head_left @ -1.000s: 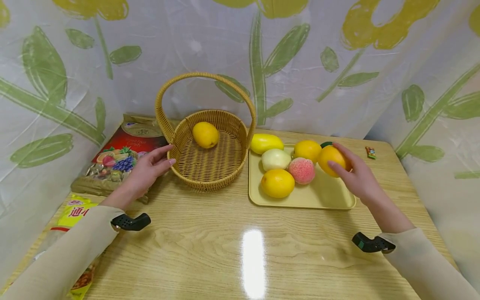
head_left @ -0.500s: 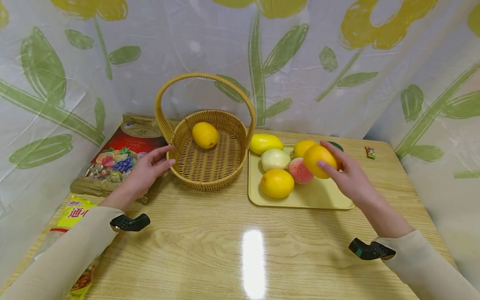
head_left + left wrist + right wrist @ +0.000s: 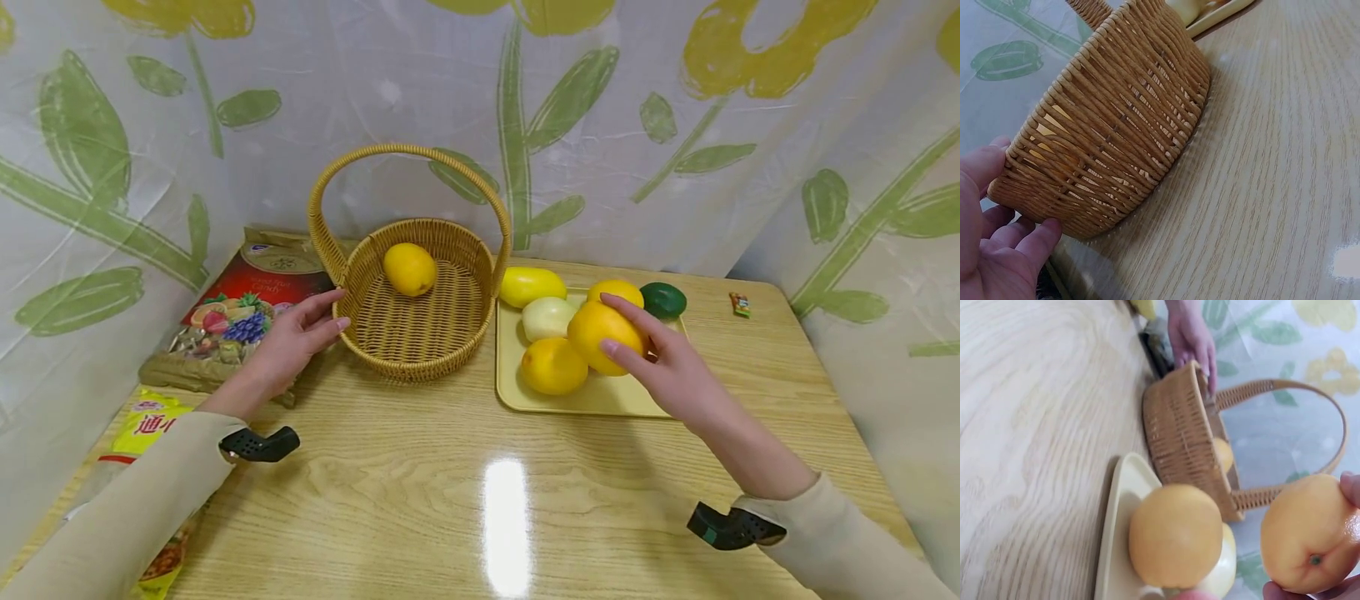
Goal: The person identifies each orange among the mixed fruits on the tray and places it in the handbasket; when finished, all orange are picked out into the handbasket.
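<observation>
My right hand (image 3: pixel 675 367) holds an orange (image 3: pixel 606 337) above the yellow tray (image 3: pixel 600 404), thumb and fingers around it. The right wrist view shows the held orange (image 3: pixel 1310 534) with its green stem spot. On the left, my left hand (image 3: pixel 300 337) steadies the wicker basket (image 3: pixel 416 362) at its rim. In the left wrist view the thumb lies at the rim and the other fingers (image 3: pixel 1041 240) touch the woven wall. One yellow-orange fruit (image 3: pixel 410 269) lies inside the basket. The peach on the tray is hidden from the head view behind the held orange.
The tray also bears a long yellow fruit (image 3: pixel 532 287), a pale green fruit (image 3: pixel 547 318), a lemon-like fruit (image 3: pixel 553 367), another orange fruit (image 3: pixel 617 292) and a dark green fruit (image 3: pixel 663 300). A candy bag (image 3: pixel 255 292), a yellow food packet (image 3: pixel 146 425) and a small wrapped sweet (image 3: pixel 740 305) lie around.
My right hand has carried the orange left across the tray, uncovering the dark green fruit and covering the peach. My left hand and the basket stay in place.
</observation>
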